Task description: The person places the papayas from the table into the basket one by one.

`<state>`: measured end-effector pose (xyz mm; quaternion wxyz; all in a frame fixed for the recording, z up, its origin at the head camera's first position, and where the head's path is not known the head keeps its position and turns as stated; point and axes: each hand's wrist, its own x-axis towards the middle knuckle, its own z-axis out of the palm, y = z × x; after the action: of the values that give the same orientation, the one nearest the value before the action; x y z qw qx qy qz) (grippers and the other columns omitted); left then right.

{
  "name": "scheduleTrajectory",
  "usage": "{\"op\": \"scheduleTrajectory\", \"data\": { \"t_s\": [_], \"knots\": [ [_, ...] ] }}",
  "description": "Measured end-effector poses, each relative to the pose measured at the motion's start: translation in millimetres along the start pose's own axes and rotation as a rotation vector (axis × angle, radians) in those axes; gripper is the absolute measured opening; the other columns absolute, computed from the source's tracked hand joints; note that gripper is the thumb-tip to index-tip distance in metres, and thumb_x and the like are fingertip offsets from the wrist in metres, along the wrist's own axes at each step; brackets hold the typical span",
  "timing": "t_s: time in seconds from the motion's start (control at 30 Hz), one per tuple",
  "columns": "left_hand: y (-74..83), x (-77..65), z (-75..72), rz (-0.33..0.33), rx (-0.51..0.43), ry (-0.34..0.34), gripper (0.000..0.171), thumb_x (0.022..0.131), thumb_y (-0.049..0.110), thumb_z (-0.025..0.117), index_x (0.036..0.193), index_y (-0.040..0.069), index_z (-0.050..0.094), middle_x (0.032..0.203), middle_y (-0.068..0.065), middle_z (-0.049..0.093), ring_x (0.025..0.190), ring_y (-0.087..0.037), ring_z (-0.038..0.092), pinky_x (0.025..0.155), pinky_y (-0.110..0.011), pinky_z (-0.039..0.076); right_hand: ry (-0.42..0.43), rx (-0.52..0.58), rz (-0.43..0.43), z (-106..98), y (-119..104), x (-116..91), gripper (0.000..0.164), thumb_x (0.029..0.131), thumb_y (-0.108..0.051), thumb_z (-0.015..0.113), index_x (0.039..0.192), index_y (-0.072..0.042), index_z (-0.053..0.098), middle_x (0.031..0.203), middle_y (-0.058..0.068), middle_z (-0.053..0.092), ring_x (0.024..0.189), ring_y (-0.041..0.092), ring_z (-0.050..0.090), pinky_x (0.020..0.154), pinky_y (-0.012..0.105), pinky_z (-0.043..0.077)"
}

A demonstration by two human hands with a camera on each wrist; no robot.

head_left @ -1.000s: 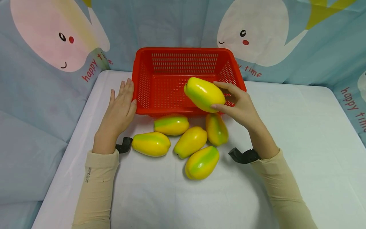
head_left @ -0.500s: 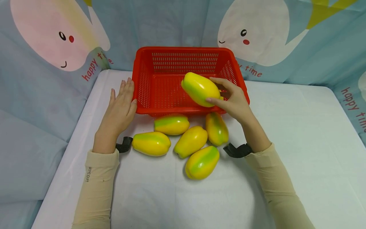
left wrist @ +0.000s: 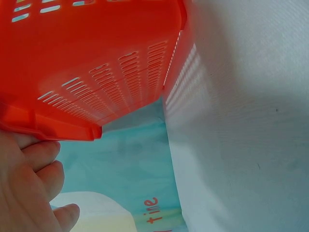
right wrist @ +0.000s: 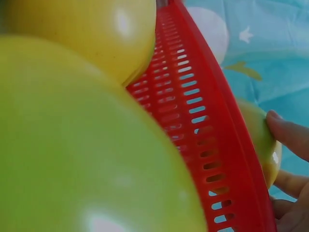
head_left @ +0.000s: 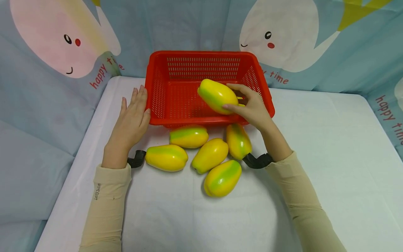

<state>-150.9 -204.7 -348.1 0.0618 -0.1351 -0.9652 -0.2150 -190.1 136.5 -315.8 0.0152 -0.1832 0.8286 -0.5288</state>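
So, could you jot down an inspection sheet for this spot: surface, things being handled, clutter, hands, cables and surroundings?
Surface: white cloth-covered table, lightly creased.
Handled things: rectangular red plastic basket with slotted walls, upright; one glossy yellow-green oblong fruit, over the basket's opening in the head view; five similar loose fruits, on the table in front of the basket.
Clutter: nothing seen.
Left hand: touches the basket's left rim.
Right hand: holds the one fruit between thumb and fingers.
Cables: nothing seen; curved black pieces at both wrists.
Surroundings: light-blue fabric backdrop printed with cartoon whales and "happy time".
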Motion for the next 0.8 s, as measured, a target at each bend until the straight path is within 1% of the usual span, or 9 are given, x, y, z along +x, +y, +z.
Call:
{"op": "scheduleTrajectory", "data": {
  "t_s": [0.17,0.3,0.43,0.57,0.8],
  "knots": [
    [0.1,-0.7,-0.7,0.001,-0.001,0.001,0.06,0.1,0.026,0.03,0.152,0.005,0.008,0.157,-0.007,0.007,0.144,-0.021,-0.001,0.113,-0.049,-0.005,-0.032,-0.055,0.029,1.5,1.3,2.8,0.057,0.081,-0.017,0.074,0.133,-0.01,0.053,0.129,0.005,0.055,0.11,0.02,0.053,0.096,0.036,0.045],
    [0.5,-0.8,-1.3,0.004,-0.003,0.0,0.059,0.1,0.026,0.029,0.151,0.005,0.008,0.157,-0.008,0.007,0.144,-0.022,-0.001,0.113,-0.05,-0.004,-0.068,-0.113,0.02,2.0,3.0,3.3,0.058,0.08,-0.019,0.075,0.133,-0.008,0.053,0.129,0.005,0.055,0.109,0.021,0.052,0.096,0.038,0.045],
    [1.3,-0.4,-1.3,0.005,-0.005,-0.001,0.059,0.1,0.026,0.029,0.151,0.004,0.008,0.157,-0.009,0.007,0.144,-0.023,0.0,0.113,-0.05,-0.004,-0.088,-0.176,0.009,1.9,3.4,3.2,0.058,0.08,-0.019,0.076,0.132,-0.007,0.054,0.126,0.007,0.056,0.106,0.022,0.053,0.095,0.039,0.045],
    [1.3,-0.2,-1.1,0.001,-0.005,0.0,0.059,0.1,0.026,0.029,0.151,0.004,0.009,0.157,-0.008,0.007,0.144,-0.023,0.0,0.113,-0.049,-0.005,-0.101,-0.222,0.017,2.7,2.3,4.1,0.059,0.079,-0.018,0.076,0.132,-0.005,0.053,0.125,0.009,0.056,0.105,0.024,0.053,0.094,0.04,0.046],
    [-0.4,-0.2,0.3,0.005,-0.009,-0.005,0.059,0.1,0.025,0.028,0.151,0.004,0.007,0.157,-0.007,0.005,0.144,-0.021,-0.002,0.113,-0.048,-0.006,-0.139,-0.31,0.041,4.0,0.3,6.4,0.061,0.079,-0.022,0.077,0.133,-0.006,0.052,0.129,0.011,0.055,0.109,0.026,0.054,0.096,0.04,0.045]
  ]
}}
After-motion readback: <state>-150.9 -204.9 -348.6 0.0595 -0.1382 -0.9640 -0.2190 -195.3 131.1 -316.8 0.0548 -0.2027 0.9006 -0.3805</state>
